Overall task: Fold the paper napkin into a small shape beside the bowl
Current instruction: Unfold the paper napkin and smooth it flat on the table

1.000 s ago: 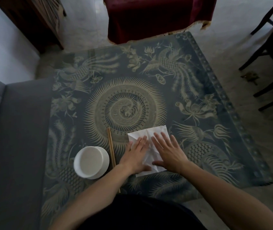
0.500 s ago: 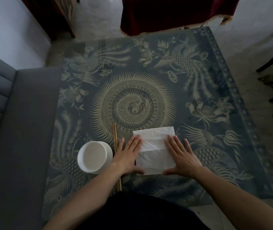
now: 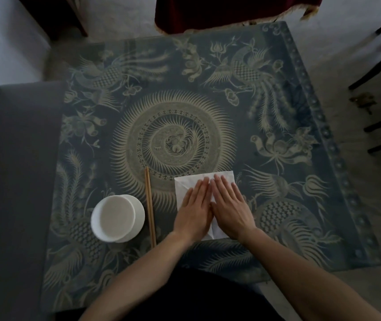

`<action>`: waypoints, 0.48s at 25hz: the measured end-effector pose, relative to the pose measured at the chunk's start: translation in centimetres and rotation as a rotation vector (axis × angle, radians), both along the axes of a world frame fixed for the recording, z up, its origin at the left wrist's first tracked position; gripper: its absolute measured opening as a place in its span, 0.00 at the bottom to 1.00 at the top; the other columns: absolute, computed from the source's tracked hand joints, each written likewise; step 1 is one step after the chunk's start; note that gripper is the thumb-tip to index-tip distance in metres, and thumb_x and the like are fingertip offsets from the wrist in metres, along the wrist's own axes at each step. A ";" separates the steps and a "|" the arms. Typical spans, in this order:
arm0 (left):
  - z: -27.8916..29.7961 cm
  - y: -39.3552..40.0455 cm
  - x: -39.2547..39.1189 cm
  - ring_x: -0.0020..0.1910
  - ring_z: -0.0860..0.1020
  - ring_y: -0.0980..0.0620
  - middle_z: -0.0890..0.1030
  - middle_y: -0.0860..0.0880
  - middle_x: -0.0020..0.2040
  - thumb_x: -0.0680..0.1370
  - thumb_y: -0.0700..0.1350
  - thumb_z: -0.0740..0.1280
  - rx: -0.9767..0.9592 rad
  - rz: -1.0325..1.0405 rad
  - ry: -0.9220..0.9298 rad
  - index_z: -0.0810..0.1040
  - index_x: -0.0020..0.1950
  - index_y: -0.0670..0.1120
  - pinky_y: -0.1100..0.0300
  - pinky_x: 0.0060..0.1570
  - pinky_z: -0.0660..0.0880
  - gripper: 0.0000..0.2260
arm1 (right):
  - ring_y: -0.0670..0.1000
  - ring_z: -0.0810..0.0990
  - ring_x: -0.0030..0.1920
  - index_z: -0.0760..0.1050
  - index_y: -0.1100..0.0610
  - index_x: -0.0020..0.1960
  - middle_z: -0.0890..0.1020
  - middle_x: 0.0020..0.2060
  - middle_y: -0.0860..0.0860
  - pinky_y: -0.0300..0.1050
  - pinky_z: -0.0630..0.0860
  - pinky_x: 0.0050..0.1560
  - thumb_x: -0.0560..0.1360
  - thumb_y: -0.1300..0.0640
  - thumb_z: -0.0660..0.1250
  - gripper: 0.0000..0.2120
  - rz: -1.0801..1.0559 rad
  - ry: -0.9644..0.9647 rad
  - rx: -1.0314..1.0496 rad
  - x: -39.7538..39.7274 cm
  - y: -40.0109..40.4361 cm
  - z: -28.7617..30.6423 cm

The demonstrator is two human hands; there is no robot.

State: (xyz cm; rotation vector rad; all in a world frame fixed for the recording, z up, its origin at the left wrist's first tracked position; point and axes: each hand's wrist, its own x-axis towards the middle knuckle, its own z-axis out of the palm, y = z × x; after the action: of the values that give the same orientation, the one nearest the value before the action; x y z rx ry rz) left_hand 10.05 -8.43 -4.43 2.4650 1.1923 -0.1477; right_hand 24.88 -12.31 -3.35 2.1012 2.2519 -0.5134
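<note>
Half a second ago my hands lay apart, one at each side edge of the napkin, with its white middle bare between them. Now I have drawn them together: my left hand point(image 3: 195, 210) and my right hand point(image 3: 230, 206) lie side by side over the centre of the paper napkin point(image 3: 186, 185), index fingers just touching, palms down. Neither grip is closed on anything; all the fingers are straight and flat, pressing the paper onto the table point(image 3: 277, 112). I judge this to be a smoothing stroke, setting the creases of a fold already made, so the napkin is only part way to a small shape and further folds are likely needed.

The napkin lies flat near the front edge of the table, to the right of the wooden chopsticks point(image 3: 149, 205), which lie between it and the white bowl point(image 3: 117, 217). It touches neither. What shows of it is a rough rectangle, its long axis running away from me and leaning slightly left at the far end, nearly parallel to the chopsticks. The far edge is straight and the far right corner is clear of my fingers; a diagonal crease crosses the far left corner. A pointed flap peeks out between my wrists at the near end. How many layers lie under my palms I cannot tell.
</note>
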 end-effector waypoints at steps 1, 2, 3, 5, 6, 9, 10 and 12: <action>-0.5 -0.4 0.3 0.78 0.35 0.51 0.37 0.46 0.80 0.83 0.52 0.42 0.001 0.015 0.021 0.36 0.79 0.44 0.50 0.77 0.43 0.27 | 0.55 0.43 0.77 0.45 0.61 0.78 0.48 0.78 0.58 0.57 0.50 0.76 0.83 0.53 0.49 0.28 0.007 0.004 -0.006 -0.1 0.0 -0.3; -1.0 -0.5 0.3 0.78 0.35 0.50 0.37 0.46 0.80 0.83 0.52 0.42 -0.004 0.015 0.049 0.35 0.78 0.44 0.50 0.77 0.42 0.27 | 0.55 0.43 0.77 0.45 0.61 0.78 0.48 0.78 0.58 0.56 0.49 0.76 0.82 0.52 0.47 0.27 0.009 0.001 -0.019 -0.1 -0.2 -0.5; -1.4 -0.5 0.1 0.78 0.35 0.50 0.37 0.47 0.80 0.83 0.53 0.40 -0.009 0.007 0.075 0.34 0.78 0.45 0.50 0.77 0.42 0.27 | 0.54 0.43 0.77 0.45 0.60 0.78 0.49 0.78 0.57 0.56 0.47 0.76 0.82 0.50 0.44 0.28 0.009 -0.005 -0.033 0.2 -0.4 -0.8; -2.0 -0.3 -0.5 0.78 0.36 0.50 0.38 0.47 0.80 0.81 0.54 0.36 0.010 -0.016 0.118 0.34 0.78 0.45 0.49 0.77 0.42 0.28 | 0.53 0.41 0.77 0.45 0.59 0.78 0.47 0.78 0.55 0.54 0.42 0.76 0.81 0.44 0.39 0.31 0.018 -0.020 -0.042 0.6 -0.8 -1.5; -2.2 -0.2 -0.8 0.78 0.36 0.50 0.39 0.47 0.80 0.81 0.56 0.36 0.023 -0.026 0.130 0.35 0.78 0.45 0.49 0.77 0.41 0.28 | 0.52 0.40 0.77 0.44 0.58 0.78 0.47 0.78 0.54 0.54 0.42 0.76 0.81 0.42 0.38 0.31 0.021 -0.024 -0.038 0.8 -0.9 -1.9; -2.4 0.2 -2.2 0.79 0.42 0.49 0.44 0.47 0.80 0.82 0.60 0.41 0.062 0.008 0.113 0.43 0.80 0.45 0.46 0.77 0.41 0.30 | 0.52 0.41 0.77 0.45 0.57 0.79 0.48 0.78 0.53 0.57 0.44 0.76 0.80 0.39 0.40 0.33 -0.027 -0.024 -0.028 1.5 -1.2 -2.7; -2.5 0.4 -2.9 0.79 0.43 0.49 0.45 0.47 0.80 0.82 0.61 0.43 0.075 0.031 0.114 0.45 0.80 0.45 0.45 0.76 0.41 0.31 | 0.52 0.41 0.77 0.45 0.56 0.79 0.49 0.78 0.52 0.58 0.44 0.76 0.80 0.38 0.41 0.33 -0.060 -0.027 -0.026 1.7 -1.4 -2.8; -2.6 0.5 -4.1 0.79 0.44 0.49 0.46 0.47 0.81 0.81 0.63 0.44 0.107 0.077 0.143 0.47 0.80 0.45 0.43 0.75 0.41 0.33 | 0.52 0.42 0.77 0.45 0.56 0.79 0.49 0.78 0.52 0.59 0.44 0.75 0.80 0.37 0.43 0.34 -0.104 -0.042 -0.021 2.3 -1.9 -3.0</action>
State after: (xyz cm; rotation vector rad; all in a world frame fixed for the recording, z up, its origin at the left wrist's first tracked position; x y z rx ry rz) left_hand 5.94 -7.89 -7.04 2.5313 1.3867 -0.2476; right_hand 27.15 -14.23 -6.38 2.2065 2.1145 -0.4892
